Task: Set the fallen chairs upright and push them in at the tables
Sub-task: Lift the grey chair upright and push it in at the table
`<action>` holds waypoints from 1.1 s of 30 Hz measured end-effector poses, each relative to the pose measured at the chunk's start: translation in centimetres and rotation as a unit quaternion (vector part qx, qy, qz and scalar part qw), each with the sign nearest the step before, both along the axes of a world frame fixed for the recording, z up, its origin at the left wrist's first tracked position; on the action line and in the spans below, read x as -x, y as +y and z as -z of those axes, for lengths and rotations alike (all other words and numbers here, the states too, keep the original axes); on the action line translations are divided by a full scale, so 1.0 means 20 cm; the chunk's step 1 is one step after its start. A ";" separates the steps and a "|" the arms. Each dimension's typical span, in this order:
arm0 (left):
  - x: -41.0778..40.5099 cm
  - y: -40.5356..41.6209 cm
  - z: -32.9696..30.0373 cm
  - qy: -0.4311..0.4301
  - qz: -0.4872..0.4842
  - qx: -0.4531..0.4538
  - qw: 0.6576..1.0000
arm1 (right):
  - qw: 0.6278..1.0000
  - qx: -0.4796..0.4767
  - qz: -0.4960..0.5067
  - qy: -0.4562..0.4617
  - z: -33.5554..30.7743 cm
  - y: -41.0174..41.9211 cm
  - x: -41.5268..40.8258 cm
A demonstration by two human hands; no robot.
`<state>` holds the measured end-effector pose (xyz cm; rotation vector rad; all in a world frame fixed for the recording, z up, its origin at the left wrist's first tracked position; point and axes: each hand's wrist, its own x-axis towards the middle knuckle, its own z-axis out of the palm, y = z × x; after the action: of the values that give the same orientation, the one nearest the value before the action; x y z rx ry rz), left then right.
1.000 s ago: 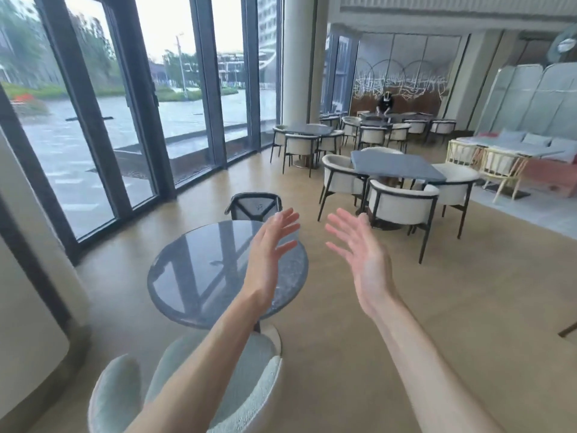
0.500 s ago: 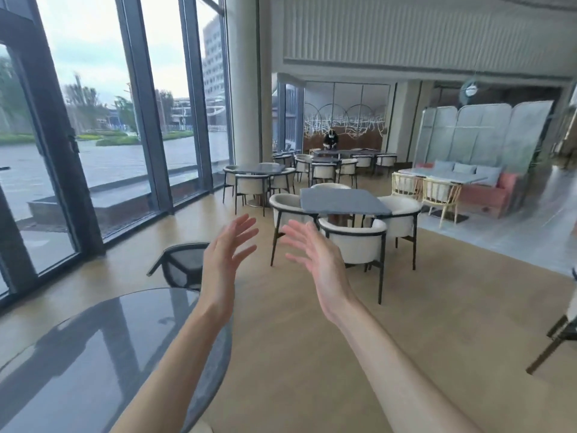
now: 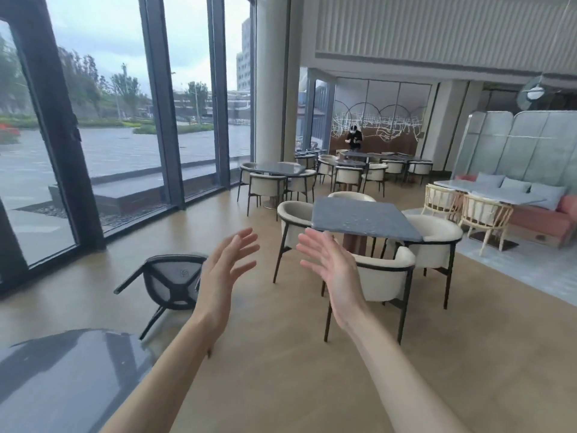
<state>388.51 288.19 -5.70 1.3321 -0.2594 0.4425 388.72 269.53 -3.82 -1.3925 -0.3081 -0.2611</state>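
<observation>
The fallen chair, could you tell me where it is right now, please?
In the head view, the fallen chair lies tipped on the floor at lower left, beyond the round table and beside the left hand.

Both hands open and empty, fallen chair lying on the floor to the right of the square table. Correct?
Not quite. The head view shows the fallen chair lying on the floor to the left of the square table, beside the round table. The left hand and right hand are indeed open and empty.

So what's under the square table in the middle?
Under the square table a brown pedestal shows, with cream chairs pushed in around it. Its base is hidden behind the near chair.
</observation>
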 end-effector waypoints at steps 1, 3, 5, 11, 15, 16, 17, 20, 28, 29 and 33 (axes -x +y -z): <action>-0.09 -0.01 0.02 -0.001 -0.010 -0.001 1.000 | 1.000 -0.001 -0.012 -0.002 0.02 -0.02 -0.13; -0.31 -0.02 0.04 0.015 -0.048 0.009 0.999 | 0.998 -0.014 -0.058 0.016 0.06 -0.04 -0.43; -0.50 -0.04 0.03 0.031 -0.098 0.032 0.994 | 0.994 -0.013 -0.106 0.035 0.08 -0.05 -0.71; -1.14 -0.07 0.01 0.052 -0.178 0.049 0.981 | 0.980 -0.001 -0.191 0.053 0.04 -0.03 -1.51; -1.65 -0.06 0.06 0.048 -0.212 0.051 0.975 | 0.976 0.031 -0.213 0.034 0.10 0.03 -2.05; -1.80 -0.06 0.10 0.047 -0.213 0.057 0.974 | 0.976 0.035 -0.214 0.034 0.14 0.04 -2.21; -1.96 -0.07 0.14 0.046 -0.207 0.064 0.975 | 0.976 0.035 -0.211 0.037 0.17 0.05 -2.36; -2.47 -0.05 0.25 0.052 -0.177 0.091 0.979 | 0.978 0.033 -0.196 0.060 0.29 0.12 -2.82; -3.79 0.13 0.26 0.099 -0.134 0.069 0.984 | 0.979 0.011 -0.151 0.134 0.26 0.27 -4.04; -3.91 0.17 0.25 0.098 -0.137 0.063 0.984 | 0.979 0.009 -0.151 0.134 0.26 0.29 -4.18; -4.37 0.40 0.31 0.106 -0.175 0.040 0.978 | 0.977 0.003 -0.166 0.133 0.32 0.43 -4.76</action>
<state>475.96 296.15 -11.92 1.3362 0.1738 0.5944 483.87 278.10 -10.14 -1.3398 -0.3127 0.2010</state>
